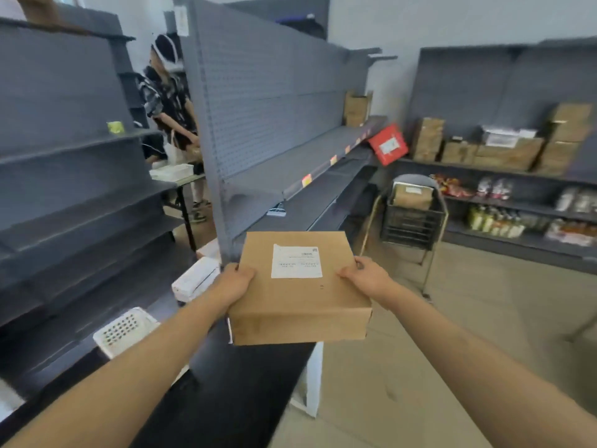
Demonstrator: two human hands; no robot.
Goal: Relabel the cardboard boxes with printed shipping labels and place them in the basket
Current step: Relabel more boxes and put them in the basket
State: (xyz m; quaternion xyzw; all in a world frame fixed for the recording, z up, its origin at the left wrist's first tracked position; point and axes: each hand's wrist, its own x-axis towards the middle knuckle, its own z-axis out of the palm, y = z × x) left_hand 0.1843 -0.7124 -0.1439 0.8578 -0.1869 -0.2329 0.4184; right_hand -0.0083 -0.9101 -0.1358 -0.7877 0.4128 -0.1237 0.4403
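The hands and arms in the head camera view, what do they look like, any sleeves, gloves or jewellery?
Both forearms are bare up to the frame edge: no sleeves show. The left hand and right hand wear no gloves, and no watch, ring or bracelet is visible.

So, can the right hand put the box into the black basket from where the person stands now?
Probably not yet. The black basket stands across open floor, far beyond the right hand, which holds the cardboard box together with the left hand. Nothing blocks the way; walking closer seems needed.
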